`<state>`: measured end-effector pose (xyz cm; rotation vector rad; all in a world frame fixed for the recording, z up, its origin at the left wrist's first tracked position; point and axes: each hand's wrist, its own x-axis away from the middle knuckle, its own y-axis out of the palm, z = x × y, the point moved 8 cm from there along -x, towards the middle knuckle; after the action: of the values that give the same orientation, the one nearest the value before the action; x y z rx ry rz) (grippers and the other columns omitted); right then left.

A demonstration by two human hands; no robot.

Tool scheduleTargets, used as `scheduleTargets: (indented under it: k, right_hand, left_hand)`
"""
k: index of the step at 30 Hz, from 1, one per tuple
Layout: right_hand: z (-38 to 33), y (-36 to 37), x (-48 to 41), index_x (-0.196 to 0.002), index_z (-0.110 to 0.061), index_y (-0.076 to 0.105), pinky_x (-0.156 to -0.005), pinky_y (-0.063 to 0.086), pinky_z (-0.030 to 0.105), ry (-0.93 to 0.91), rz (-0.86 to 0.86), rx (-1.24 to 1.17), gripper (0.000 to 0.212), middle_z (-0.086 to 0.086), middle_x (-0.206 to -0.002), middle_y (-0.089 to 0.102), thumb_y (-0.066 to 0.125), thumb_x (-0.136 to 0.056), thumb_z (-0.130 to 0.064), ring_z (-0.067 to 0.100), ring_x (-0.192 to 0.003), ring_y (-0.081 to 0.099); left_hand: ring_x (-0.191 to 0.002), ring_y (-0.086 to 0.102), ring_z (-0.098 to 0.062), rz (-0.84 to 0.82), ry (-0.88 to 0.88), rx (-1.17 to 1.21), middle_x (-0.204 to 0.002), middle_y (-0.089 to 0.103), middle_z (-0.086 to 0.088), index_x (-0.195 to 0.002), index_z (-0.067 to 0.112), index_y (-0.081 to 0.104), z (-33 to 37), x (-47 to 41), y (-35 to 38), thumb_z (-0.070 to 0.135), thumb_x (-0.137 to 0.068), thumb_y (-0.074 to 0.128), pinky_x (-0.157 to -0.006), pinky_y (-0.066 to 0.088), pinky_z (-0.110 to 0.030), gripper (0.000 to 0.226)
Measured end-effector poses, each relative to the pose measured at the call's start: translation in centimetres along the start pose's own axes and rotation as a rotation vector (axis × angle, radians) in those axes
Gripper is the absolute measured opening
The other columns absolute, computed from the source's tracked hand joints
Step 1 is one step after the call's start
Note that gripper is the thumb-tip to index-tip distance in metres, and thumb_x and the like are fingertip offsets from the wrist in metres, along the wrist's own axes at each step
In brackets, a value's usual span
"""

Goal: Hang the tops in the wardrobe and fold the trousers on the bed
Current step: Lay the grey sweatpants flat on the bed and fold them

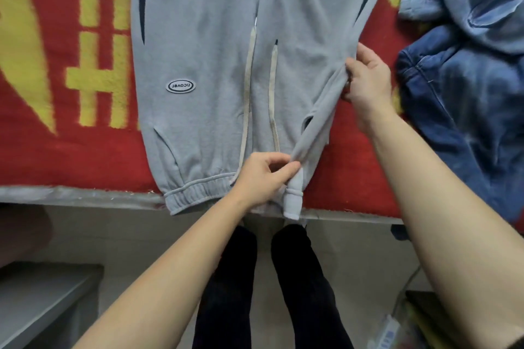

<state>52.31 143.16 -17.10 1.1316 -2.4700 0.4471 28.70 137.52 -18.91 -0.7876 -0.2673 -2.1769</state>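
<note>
Grey sweatpants lie flat on the bed, waistband toward me at the bed's near edge, with pale drawstrings and an oval logo patch. My left hand pinches the waistband near its middle, where the fabric is bunched into a roll. My right hand grips the right side edge of the trousers, lifted and pulled inward into a fold. The legs run out of view at the top.
A red blanket with yellow pattern covers the bed. Blue denim garments are piled at the right. The bed's grey edge runs across the frame. Below it are my dark-trousered legs, a grey surface at lower left and clutter at lower right.
</note>
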Motion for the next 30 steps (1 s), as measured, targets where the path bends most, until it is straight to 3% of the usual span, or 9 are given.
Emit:
scheduleTargets:
  k: [3,6,8,10,12,15,20,25,30]
  right_hand:
    - [-3.4,6.0,1.3,-0.130,-0.011,0.061,-0.036,0.031,0.017,-0.022,-0.083,-0.029,0.041,-0.011,-0.062,0.059,0.044,-0.095,0.001,0.002,-0.040,0.039]
    - [-5.7,13.1,2.6,-0.133,-0.010,0.058,-0.039,0.036,0.014,-0.077,-0.165,-0.042,0.040,-0.015,-0.061,0.059,0.045,-0.097,0.001,-0.001,-0.041,0.043]
    - [-6.2,18.2,3.5,-0.134,-0.006,0.057,-0.055,0.043,0.011,-0.139,-0.236,0.000,0.040,-0.016,-0.075,0.061,0.043,-0.097,0.001,-0.006,-0.054,0.053]
    - [-6.0,23.1,4.5,-0.139,-0.009,0.054,-0.079,0.052,0.024,-0.183,-0.300,0.082,0.044,-0.006,-0.104,0.069,0.043,-0.097,-0.002,0.000,-0.085,0.064]
    - [-4.7,27.4,5.1,-0.145,-0.012,0.048,-0.105,0.046,0.040,-0.222,-0.326,0.187,0.049,0.003,-0.134,0.063,0.045,-0.096,-0.006,0.019,-0.121,0.060]
    - [-0.4,32.8,5.8,-0.151,-0.014,0.038,-0.115,0.034,0.036,-0.208,-0.459,0.414,0.053,0.013,-0.145,0.052,0.043,-0.099,-0.009,0.025,-0.136,0.046]
    - [5.6,35.0,5.8,-0.156,-0.026,0.027,-0.110,0.030,0.026,-0.159,-0.526,0.680,0.053,0.007,-0.148,0.047,0.037,-0.104,-0.018,0.024,-0.137,0.043]
    - [4.3,37.0,7.7,-0.155,-0.016,0.029,-0.111,0.034,0.031,-0.252,-0.539,0.533,0.053,0.015,-0.144,0.052,0.039,-0.103,-0.014,0.026,-0.135,0.045]
    - [6.0,38.5,9.3,-0.157,-0.019,0.022,-0.101,0.033,0.034,-0.291,-0.693,0.902,0.055,0.022,-0.131,0.054,0.039,-0.104,-0.021,0.036,-0.126,0.048]
  left_hand:
    - [-0.075,0.057,-0.012,0.059,-0.035,0.234,-0.082,0.066,-0.008,-0.096,0.002,0.070,0.8,1.9,-5.1,0.007,-0.095,0.060,-0.067,0.047,-0.023,0.011]
    - [-0.071,0.051,-0.015,0.230,-0.062,0.335,-0.075,0.058,-0.005,-0.089,0.008,0.064,0.3,3.6,-11.1,0.005,-0.098,0.053,-0.061,0.041,-0.026,0.014]
    - [-0.070,0.049,-0.017,0.393,-0.024,0.275,-0.072,0.056,-0.006,-0.087,0.004,0.061,-0.7,4.8,-15.2,0.005,-0.099,0.052,-0.065,0.040,-0.030,0.015]
    - [-0.068,0.042,-0.018,0.542,0.007,0.118,-0.070,0.049,-0.010,-0.088,0.001,0.058,-2.1,6.0,-18.6,0.009,-0.100,0.052,-0.064,0.035,-0.032,0.016]
    - [-0.063,0.041,-0.016,0.623,-0.022,0.010,-0.066,0.048,-0.010,-0.086,0.006,0.057,-4.4,6.8,-20.8,0.014,-0.100,0.052,-0.061,0.034,-0.034,0.017]
    - [-0.075,0.056,-0.027,0.647,-0.128,-0.140,-0.082,0.063,-0.021,-0.097,0.003,0.060,-8.5,7.1,-22.3,0.019,-0.101,0.051,-0.070,0.042,-0.040,0.019]
    - [-0.088,0.054,-0.038,0.697,-0.154,-0.360,-0.092,0.059,-0.021,-0.097,-0.001,0.053,-11.5,6.6,-21.9,0.016,-0.102,0.046,-0.077,0.039,-0.046,0.018]
    - [-0.077,0.054,-0.043,0.690,-0.093,-0.463,-0.082,0.056,-0.023,-0.097,-0.003,0.050,-11.7,7.6,-21.2,0.008,-0.101,0.044,-0.062,0.026,-0.037,0.013]
    - [-0.078,0.055,-0.046,0.573,-0.113,-0.517,-0.083,0.058,-0.025,-0.093,0.002,0.046,-12.5,8.4,-21.3,0.013,-0.102,0.043,-0.063,0.037,-0.046,0.015]
